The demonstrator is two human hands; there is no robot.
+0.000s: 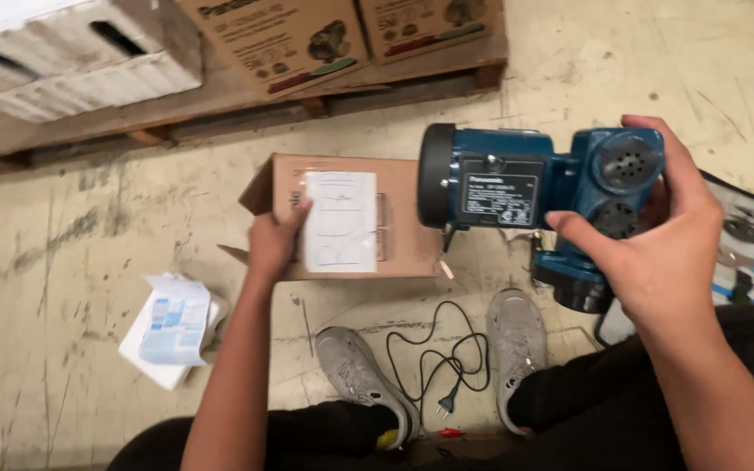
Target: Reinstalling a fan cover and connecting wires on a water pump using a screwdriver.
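Right hand (669, 240) was clamped on the pump end of a blue electric water pump (534, 187), fingers wrapped over the round perforated port, thumb across the front. Pump was held up off the floor, in front of the right knee. Long axis ran roughly horizontal, left to right across the view: black motor end cap pointed left, pump head right, rating label facing up at the camera. Left hand (274, 242) was well apart from the right, fingers curled on the near edge of a small cardboard box (342, 218) on the concrete floor (63, 288), touching its white label. Black power cord (442, 358) lay looped between the grey shoes (517, 340). Folded leaflet (172, 327) sat left of the box; wooden pallet (220, 109) with cartons beyond.
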